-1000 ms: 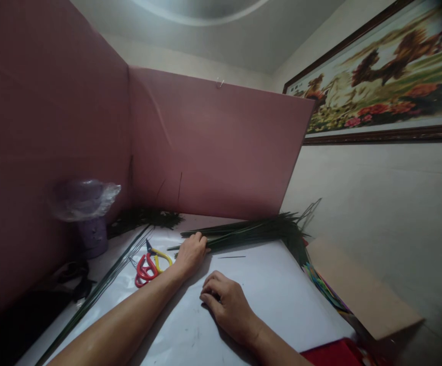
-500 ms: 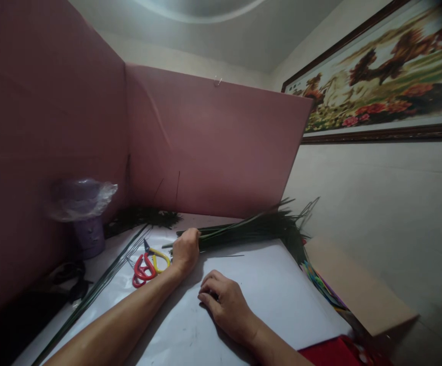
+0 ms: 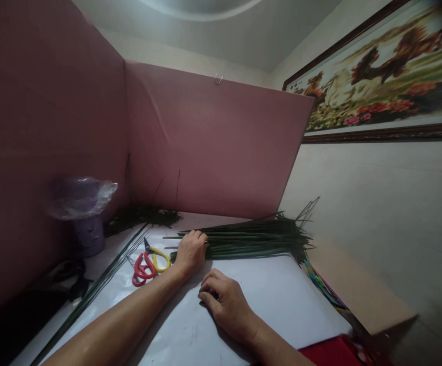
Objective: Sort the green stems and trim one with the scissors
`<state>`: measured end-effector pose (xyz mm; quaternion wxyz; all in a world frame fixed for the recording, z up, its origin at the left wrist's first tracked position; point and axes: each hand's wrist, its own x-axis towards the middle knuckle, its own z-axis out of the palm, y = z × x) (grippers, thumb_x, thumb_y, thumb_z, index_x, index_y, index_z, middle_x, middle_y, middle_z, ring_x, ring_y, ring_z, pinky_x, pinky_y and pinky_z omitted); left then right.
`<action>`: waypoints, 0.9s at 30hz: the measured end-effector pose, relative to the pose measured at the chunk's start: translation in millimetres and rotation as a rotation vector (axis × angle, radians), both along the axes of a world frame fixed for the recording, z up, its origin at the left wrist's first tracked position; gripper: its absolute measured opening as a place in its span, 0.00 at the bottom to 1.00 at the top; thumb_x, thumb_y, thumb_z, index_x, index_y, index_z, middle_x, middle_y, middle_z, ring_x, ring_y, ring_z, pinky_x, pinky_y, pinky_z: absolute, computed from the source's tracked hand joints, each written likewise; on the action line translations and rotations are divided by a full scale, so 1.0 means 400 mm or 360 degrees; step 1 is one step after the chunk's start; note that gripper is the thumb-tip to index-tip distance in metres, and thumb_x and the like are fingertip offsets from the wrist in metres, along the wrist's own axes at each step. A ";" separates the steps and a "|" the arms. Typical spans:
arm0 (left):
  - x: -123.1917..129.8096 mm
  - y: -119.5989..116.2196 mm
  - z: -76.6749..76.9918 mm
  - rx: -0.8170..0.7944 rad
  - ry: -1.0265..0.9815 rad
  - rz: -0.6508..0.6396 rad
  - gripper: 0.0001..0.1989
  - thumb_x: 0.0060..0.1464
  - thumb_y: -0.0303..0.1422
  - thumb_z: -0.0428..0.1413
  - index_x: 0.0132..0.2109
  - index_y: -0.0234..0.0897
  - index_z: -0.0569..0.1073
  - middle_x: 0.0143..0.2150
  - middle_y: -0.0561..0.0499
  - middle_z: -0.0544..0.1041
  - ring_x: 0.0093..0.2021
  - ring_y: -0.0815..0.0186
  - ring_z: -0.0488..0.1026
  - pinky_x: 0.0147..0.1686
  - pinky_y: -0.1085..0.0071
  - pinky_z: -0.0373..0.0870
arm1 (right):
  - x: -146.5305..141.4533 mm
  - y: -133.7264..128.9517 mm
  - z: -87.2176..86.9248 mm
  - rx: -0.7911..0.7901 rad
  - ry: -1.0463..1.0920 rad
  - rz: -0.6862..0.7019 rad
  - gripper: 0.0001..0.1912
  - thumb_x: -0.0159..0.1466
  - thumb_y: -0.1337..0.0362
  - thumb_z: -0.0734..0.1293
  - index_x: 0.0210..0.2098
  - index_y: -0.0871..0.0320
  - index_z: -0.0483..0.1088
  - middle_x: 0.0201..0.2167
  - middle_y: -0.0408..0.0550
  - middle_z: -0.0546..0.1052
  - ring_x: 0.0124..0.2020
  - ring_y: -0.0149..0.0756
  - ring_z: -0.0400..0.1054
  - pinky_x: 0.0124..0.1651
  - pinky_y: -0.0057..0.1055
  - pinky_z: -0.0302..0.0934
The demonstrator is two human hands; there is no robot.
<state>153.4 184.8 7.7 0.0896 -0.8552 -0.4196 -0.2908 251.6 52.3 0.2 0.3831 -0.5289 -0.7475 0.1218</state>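
Observation:
My left hand (image 3: 192, 252) lies over the near-left end of a bundle of long dark green stems (image 3: 259, 239), its fingers curled down onto them. The stems run rightward along the far side of the white board, their thin tips fanned out. My right hand (image 3: 226, 304) rests on the white board (image 3: 274, 300), thumb and fingers curled together. What its fingertips hold, if anything, does not show. Left of my left forearm lie red-handled scissors (image 3: 140, 269) and a yellow-and-red-handled cutter (image 3: 161, 259).
Thin green wires (image 3: 91, 290) run along the table's left side. A purple cup (image 3: 89, 236) with clear plastic stands beyond them. Pink panels (image 3: 213, 147) rise at the back and left. At right are a cardboard piece (image 3: 365, 290) and red cloth (image 3: 331, 352).
My left hand has shifted slightly right and turned palm-down. Stems that were raised now lie flat with the bundle, spread nearer to me. My right hand has stayed put.

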 end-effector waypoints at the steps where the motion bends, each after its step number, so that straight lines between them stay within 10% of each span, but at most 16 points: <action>1: 0.000 0.003 -0.002 -0.0006 0.0001 0.0028 0.07 0.58 0.31 0.49 0.38 0.36 0.71 0.39 0.47 0.72 0.42 0.59 0.67 0.40 0.66 0.60 | 0.001 -0.001 0.000 0.0000 -0.0001 0.0000 0.05 0.58 0.72 0.67 0.27 0.57 0.71 0.32 0.42 0.72 0.33 0.30 0.67 0.39 0.26 0.57; 14: -0.004 -0.010 0.002 -0.0156 0.0154 -0.0072 0.21 0.51 0.51 0.53 0.41 0.37 0.72 0.40 0.45 0.74 0.44 0.56 0.68 0.39 0.65 0.62 | 0.003 0.002 -0.009 0.0004 -0.0023 -0.0010 0.05 0.57 0.72 0.66 0.28 0.56 0.71 0.32 0.42 0.72 0.33 0.31 0.67 0.38 0.27 0.58; 27: 0.004 -0.014 0.004 -0.0179 0.0173 -0.0113 0.14 0.62 0.35 0.40 0.41 0.37 0.70 0.38 0.45 0.73 0.35 0.61 0.72 0.33 0.68 0.62 | 0.003 -0.001 -0.002 0.0011 -0.0032 0.0005 0.06 0.58 0.73 0.67 0.28 0.56 0.72 0.33 0.42 0.73 0.34 0.31 0.67 0.39 0.27 0.58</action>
